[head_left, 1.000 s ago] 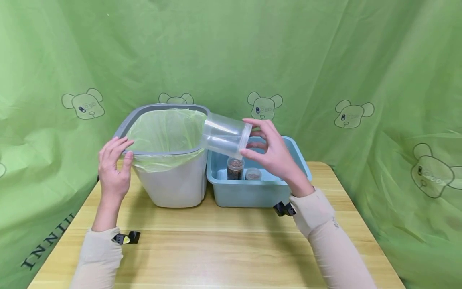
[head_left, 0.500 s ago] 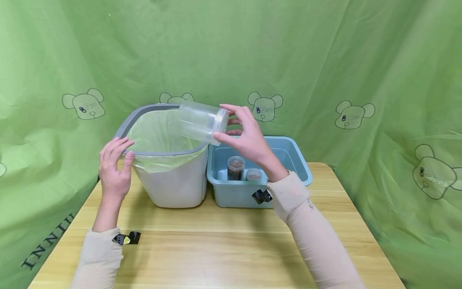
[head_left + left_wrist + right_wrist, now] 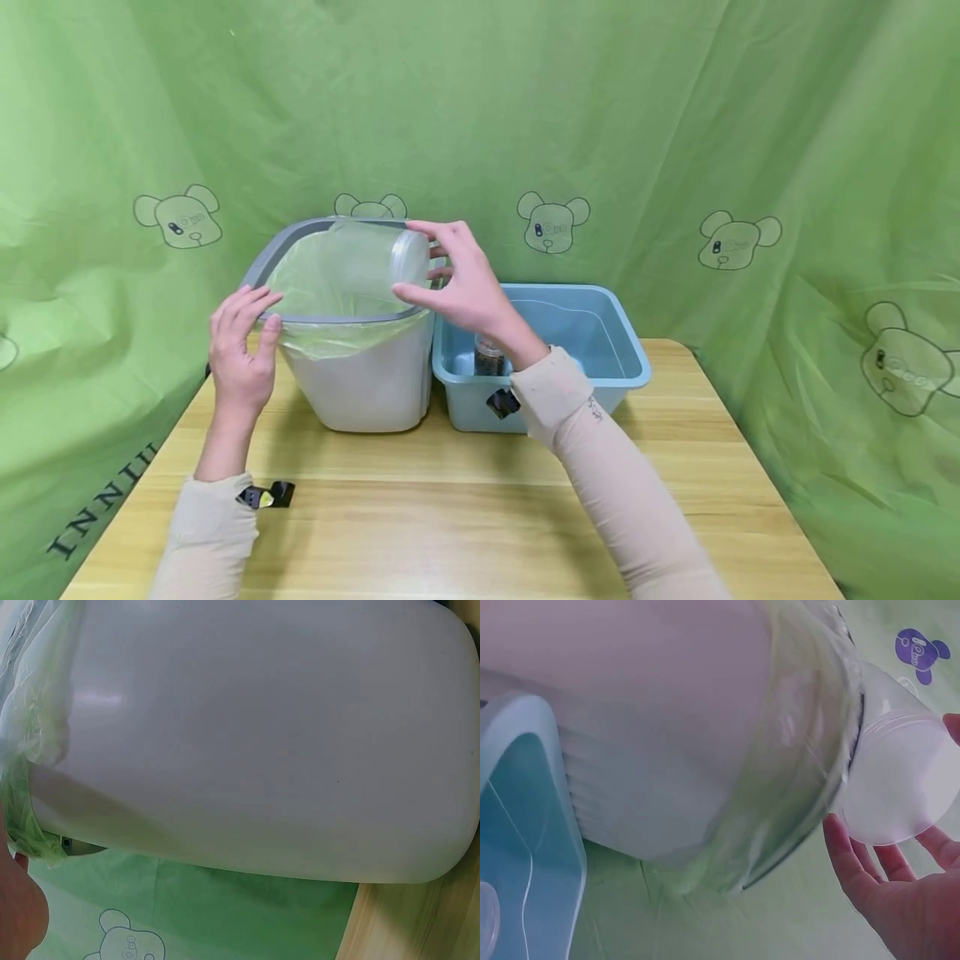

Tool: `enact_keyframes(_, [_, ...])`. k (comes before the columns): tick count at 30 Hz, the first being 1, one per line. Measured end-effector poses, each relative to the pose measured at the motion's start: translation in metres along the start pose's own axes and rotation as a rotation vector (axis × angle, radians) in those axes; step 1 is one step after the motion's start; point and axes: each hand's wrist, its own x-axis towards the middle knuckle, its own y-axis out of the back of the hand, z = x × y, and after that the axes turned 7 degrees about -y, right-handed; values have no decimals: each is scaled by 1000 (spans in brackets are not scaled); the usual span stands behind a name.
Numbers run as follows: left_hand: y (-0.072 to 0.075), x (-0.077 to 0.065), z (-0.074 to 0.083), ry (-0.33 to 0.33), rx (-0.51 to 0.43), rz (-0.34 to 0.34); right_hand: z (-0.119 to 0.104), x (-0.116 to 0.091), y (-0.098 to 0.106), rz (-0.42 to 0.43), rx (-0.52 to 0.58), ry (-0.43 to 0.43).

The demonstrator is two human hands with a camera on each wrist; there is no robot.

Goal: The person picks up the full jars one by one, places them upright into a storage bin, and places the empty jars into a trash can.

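Observation:
My right hand [image 3: 468,287] holds a clear plastic jar [image 3: 363,254] by its rounded, lid-like end, with fingertips and thumb spread around the edge. The jar lies tilted on its side over the mouth of a white trash bin [image 3: 367,383], its far end pointing left and inward. No contents show in it. In the right wrist view the jar's flat end [image 3: 900,780] faces the camera beside the bin's rim. A pale green liner [image 3: 300,275] hangs inside the bin and folds over its grey rim. My left hand [image 3: 243,350] grips the rim at the near left corner.
A blue basin [image 3: 540,382] stands right beside the bin. In it is a small jar [image 3: 489,360] with dark brown contents, partly hidden by my right wrist. Both containers stand on a wooden table [image 3: 420,517] before a green curtain [image 3: 465,100].
My right hand has carried the jar leftward from above the basin to over the bin's mouth. The jar's far end has gone in behind the right rim. My left hand stays on the rim.

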Motion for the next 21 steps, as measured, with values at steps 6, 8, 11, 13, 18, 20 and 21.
enact_keyframes(6, [0,-1,-2,-3,6,-2,4,3,-11,-25,-80,27])
enact_keyframes(8, [-1,-1,-1,-2,3,2,5,4,-13,-25,-109,23])
enact_keyframes(11, [-1,-1,0,1,-2,3,7,5,-15,-21,-149,23])
enact_keyframes(13, [-1,-1,0,2,-1,3,9,5,-17,-18,-175,33])
enact_keyframes(18, [1,-1,0,-4,10,-9,11,6,-19,-18,-252,84])
enact_keyframes(20, [1,-1,-1,-7,11,-10,12,6,-20,-21,-286,93])
enact_keyframes(21, [0,-2,-2,-7,10,-7,12,6,-20,-24,-301,96])
